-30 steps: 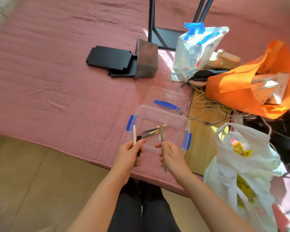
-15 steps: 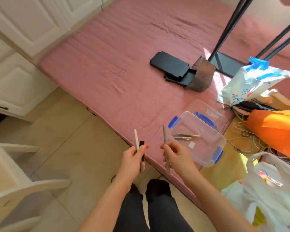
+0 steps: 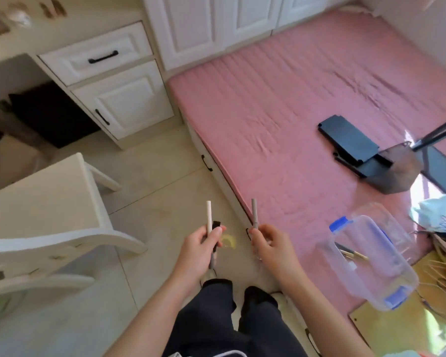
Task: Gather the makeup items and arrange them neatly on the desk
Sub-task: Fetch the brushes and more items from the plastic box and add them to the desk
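Left hand point(image 3: 202, 249) grips two items: a pale stick point(image 3: 209, 215) held upright and a short black piece point(image 3: 216, 225) beside it; can't tell what that one is. Right hand point(image 3: 271, 243) pinches a grey pencil-type stick point(image 3: 254, 213) low on the shaft, tip up. All three are in the air over the floor, none on the desk point(image 3: 62, 32) yet.

My read: this is the carry step.
- The chair point(image 3: 49, 202) sits between you and the desk, so go round it rather than reaching over.
- Lay the sticks parallel near the desk's front edge, one hand at a time, so nothing rolls.
- The doubled left grip looks slip-prone, so put the black piece down first.
- More brushes point(image 3: 353, 254) lie in the clear bin point(image 3: 386, 279) at the mattress point(image 3: 294, 99) near edge. They need another trip.
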The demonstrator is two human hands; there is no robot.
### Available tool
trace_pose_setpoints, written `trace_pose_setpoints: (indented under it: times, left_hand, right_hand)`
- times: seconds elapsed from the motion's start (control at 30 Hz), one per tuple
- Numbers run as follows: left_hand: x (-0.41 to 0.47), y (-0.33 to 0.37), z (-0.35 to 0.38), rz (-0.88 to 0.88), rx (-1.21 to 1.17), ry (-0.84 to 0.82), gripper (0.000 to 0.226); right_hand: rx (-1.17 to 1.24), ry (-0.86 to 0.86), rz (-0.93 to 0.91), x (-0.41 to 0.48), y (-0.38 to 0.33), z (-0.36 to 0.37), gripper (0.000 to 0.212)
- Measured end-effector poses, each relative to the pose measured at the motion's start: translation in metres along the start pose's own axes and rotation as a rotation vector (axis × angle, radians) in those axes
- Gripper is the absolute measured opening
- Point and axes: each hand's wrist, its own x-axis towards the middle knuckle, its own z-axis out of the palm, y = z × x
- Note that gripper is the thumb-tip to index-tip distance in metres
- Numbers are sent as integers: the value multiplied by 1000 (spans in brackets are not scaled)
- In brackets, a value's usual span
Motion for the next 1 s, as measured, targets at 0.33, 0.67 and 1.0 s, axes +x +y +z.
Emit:
trace_pose_setpoints:
  times: [0.33,0.67,1.0]
  left_hand:
    - [20,4,-123,-20,-159,270,29]
    - [84,37,-166,-34,-195,398,32]
    - [194,147,-178,16,-271,521,27]
  right_hand:
    - [-152,-185,-105,29,-82,105,14]
    - [-249,-271,-208,106,-159,149,11]
    - [-317,-391,-285,241,-247,155,14]
